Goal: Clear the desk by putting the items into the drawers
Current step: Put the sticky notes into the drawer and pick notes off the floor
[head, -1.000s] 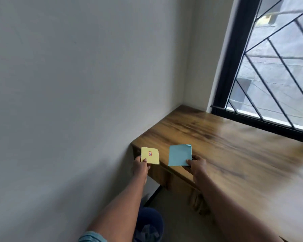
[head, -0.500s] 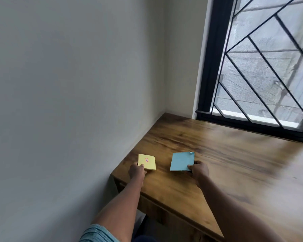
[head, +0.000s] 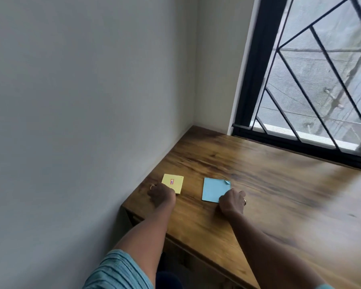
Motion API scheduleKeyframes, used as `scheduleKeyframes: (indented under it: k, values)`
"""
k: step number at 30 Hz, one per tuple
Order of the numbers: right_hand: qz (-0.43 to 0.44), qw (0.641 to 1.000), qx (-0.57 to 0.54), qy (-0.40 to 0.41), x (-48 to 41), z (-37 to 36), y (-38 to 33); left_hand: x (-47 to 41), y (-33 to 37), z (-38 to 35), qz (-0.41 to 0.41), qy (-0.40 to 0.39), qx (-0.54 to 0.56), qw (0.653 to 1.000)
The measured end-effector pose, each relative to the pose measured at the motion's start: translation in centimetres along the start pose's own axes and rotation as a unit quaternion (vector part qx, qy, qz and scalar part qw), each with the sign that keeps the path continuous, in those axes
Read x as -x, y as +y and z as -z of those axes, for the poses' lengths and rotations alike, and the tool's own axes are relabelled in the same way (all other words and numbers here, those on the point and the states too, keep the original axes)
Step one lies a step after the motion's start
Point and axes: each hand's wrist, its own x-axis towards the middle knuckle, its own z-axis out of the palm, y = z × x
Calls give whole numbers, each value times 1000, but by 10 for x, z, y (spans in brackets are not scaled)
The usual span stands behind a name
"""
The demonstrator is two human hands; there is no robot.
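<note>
A yellow sticky-note pad [head: 173, 182] with a small red mark lies flat on the wooden desk [head: 269, 184] near its left end. My left hand [head: 162, 193] grips the pad's near left corner, fingers curled. A blue sticky-note pad [head: 214, 188] lies flat to the right of it, its far right corner curled up. My right hand [head: 231, 202] holds the blue pad at its near right corner. No drawer shows plainly; only the desk's dark front edge [head: 196, 251] is visible below the top.
A white wall [head: 81, 122] runs along the desk's left side. A black-framed window with diagonal bars [head: 311, 90] stands behind the desk. Something dark blue [head: 167, 280] sits below the desk at the bottom edge.
Both pads were held up at the desk's front edge a second ago. Both hands have carried them forward and down, and they now lie flat on the desktop. The view has tilted down.
</note>
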Motion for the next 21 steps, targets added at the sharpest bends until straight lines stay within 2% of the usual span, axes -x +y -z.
scheduleKeyframes:
  k: [4, 8, 12, 16, 19, 21]
  values:
    - [78, 996, 41, 19, 16, -11, -7, 18, -13, -3, -36, 33, 34, 998]
    - [257, 959, 114, 27, 47, -26, -7, 52, -40, -5, -39, 75, 45, 995]
    - [421, 896, 144, -7, 81, -41, 7, 95, -78, -10, -1, 125, 78, 989]
    - [519, 832, 177, -83, 120, -61, 38, 148, -131, -24, 42, 160, 88, 982]
    - [577, 769, 242, -128, 156, -79, 70, 197, -182, -36, 110, 166, 95, 975]
    - [632, 709, 269, -161, 187, -92, 90, 231, -219, -42, 176, 178, 113, 962]
